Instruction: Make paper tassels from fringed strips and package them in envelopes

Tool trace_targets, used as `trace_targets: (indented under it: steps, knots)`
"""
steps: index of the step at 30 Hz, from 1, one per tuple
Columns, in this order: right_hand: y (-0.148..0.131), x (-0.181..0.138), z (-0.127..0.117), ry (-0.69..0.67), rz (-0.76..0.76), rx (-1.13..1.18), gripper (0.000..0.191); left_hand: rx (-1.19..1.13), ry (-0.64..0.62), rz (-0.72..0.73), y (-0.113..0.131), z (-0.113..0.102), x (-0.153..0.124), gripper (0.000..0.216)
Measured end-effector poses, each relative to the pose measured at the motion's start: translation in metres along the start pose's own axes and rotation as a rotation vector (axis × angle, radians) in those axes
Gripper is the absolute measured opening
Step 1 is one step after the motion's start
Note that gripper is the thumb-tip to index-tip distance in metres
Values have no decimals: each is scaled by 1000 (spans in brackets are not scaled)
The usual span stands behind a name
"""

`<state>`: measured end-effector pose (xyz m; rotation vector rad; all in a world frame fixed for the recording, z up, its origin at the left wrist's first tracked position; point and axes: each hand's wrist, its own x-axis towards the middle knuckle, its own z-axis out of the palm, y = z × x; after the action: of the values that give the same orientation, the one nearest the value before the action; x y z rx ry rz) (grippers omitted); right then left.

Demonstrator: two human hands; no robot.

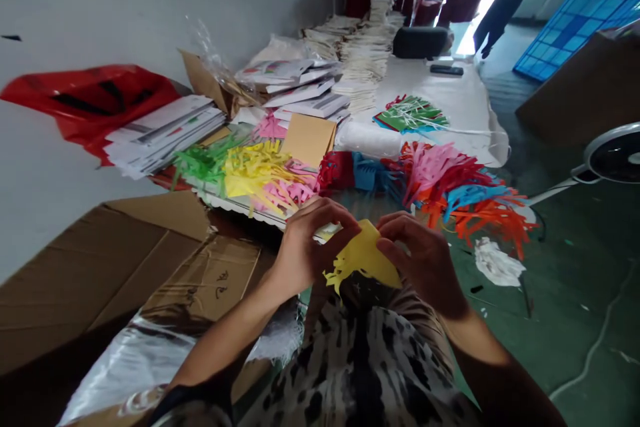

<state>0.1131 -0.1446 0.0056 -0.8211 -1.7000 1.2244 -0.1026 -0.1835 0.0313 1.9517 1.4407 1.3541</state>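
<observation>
A folded yellow paper cut-out (363,258) with a jagged lower edge sits between both my hands, above my lap. My left hand (307,243) pinches its left upper edge with thumb and fingers closed. My right hand (425,260) grips its right side, fingers curled over the paper. Just beyond my hands lies a heap of coloured paper cut-outs (440,187) in pink, red, orange and blue, and another heap of green, yellow and pink cut-outs (250,170) on a white tray.
Flattened cardboard boxes (115,260) lie at the left. Stacks of white envelopes (160,130) and paper piles (367,47) cover the long table. A red plastic bag (90,100) hangs on the wall. A fan (617,153) stands on the green floor at right. A person stands far back.
</observation>
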Motion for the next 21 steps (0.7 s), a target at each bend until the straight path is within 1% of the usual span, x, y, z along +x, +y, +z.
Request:
trace_targets:
  steps: [1,2,4,5,7,9,10,12,15,19,21]
  knots:
    - [1,0,-5,-46,21,29,17,-19,-49,-7,2,-1,2,8]
    - [3,1,-9,-91,39,64,26,-39,-114,-20,4,-3,4,9]
    - [6,5,-15,-175,47,128,44,-82,-282,-70,8,-7,8,13]
    - [8,8,-17,-228,41,146,50,-103,-364,-100,9,-9,9,15]
    - [12,12,-17,-368,31,180,53,-133,-501,-152,8,-13,12,17]
    - [15,15,-16,-507,56,234,49,-137,-600,-184,5,-18,14,17]
    - [16,15,-15,-554,76,257,46,-133,-628,-196,2,-20,14,17]
    - [20,17,-13,-598,115,271,40,-135,-654,-231,-2,-25,13,17]
    - [27,18,-8,-619,199,269,38,-230,-655,-335,-9,-29,13,19]
    - [38,20,7,-628,349,441,41,-428,-622,-497,-21,-29,15,27]
    - [41,20,14,-592,392,528,42,-476,-597,-545,-30,-26,17,31]
